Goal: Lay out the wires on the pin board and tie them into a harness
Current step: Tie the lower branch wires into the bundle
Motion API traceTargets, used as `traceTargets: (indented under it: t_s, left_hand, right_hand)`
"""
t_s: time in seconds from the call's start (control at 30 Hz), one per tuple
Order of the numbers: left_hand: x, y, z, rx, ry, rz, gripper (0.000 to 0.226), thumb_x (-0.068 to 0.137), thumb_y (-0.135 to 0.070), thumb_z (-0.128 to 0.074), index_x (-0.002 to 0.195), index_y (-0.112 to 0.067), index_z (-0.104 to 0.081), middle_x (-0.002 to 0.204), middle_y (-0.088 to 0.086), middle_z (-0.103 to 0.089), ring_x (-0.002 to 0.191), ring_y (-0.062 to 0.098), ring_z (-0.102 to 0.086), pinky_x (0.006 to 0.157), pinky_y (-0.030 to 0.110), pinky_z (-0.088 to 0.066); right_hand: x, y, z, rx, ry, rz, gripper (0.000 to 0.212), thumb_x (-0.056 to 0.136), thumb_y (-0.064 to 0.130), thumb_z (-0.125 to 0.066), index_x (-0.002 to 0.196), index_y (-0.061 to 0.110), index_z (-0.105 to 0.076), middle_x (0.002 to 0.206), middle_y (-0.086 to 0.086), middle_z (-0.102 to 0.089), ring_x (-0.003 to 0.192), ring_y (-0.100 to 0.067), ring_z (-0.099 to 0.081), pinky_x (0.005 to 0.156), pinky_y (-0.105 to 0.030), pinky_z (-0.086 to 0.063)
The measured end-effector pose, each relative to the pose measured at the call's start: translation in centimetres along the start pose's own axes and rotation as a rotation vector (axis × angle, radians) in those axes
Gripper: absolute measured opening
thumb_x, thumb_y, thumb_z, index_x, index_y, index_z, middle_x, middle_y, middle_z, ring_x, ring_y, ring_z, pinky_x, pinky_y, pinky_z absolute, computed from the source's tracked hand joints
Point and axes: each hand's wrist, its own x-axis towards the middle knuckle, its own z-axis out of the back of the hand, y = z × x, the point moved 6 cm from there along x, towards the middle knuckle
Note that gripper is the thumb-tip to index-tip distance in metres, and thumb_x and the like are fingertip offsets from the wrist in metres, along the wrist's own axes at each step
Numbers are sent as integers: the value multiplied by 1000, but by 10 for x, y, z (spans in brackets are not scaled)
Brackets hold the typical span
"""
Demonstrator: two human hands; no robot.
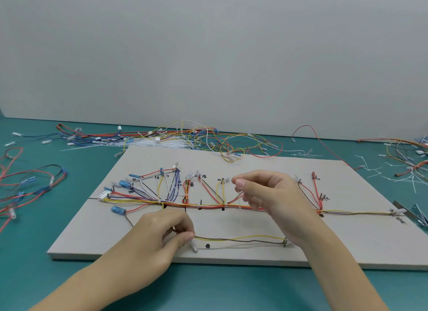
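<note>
A beige pin board (347,248) lies on the green table. Many coloured wires run along it as one trunk bundle (208,205), with branches fanning up to labelled pins and blue connectors (125,184). A yellow and a brown wire (238,239) run along the board's front between two pins. My left hand (166,234) pinches these two wires at their left end, beside a metal pin (193,247). My right hand (268,194) hovers over the trunk and pinches a thin white cable tie (238,194) that hangs down toward the bundle.
Loose wires and white cable ties (162,143) are heaped behind the board. More red and blue wires (27,185) lie at the left. Cut tie ends (379,171) and finished bundles lie at the right, with a metal tool (419,214) at the board's right edge.
</note>
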Motion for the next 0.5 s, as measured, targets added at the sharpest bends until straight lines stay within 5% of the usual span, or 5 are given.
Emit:
traceTargets:
  t_s: [0.27, 0.5]
  left_hand:
    - [0, 3, -1, -104, -39, 34, 20, 92, -20, -64, 97, -40, -68, 89, -19, -65, 87, 2, -58, 69, 6, -38]
    - [-3, 3, -13, 119, 163, -83, 27, 98, -34, -40, 112, -49, -58, 89, -20, -46, 89, -2, -46, 77, 22, -44]
  right_hand:
    - [14, -5, -13, -1, -12, -9, 6, 83, 2, -70, 79, 4, -74, 70, -8, -70, 62, -15, -65, 53, -22, -51]
    - [13, -31, -29, -60, 71, -142, 5, 81, -1, -72, 77, 2, -71, 63, -8, -68, 55, -13, -63, 50, -22, -51]
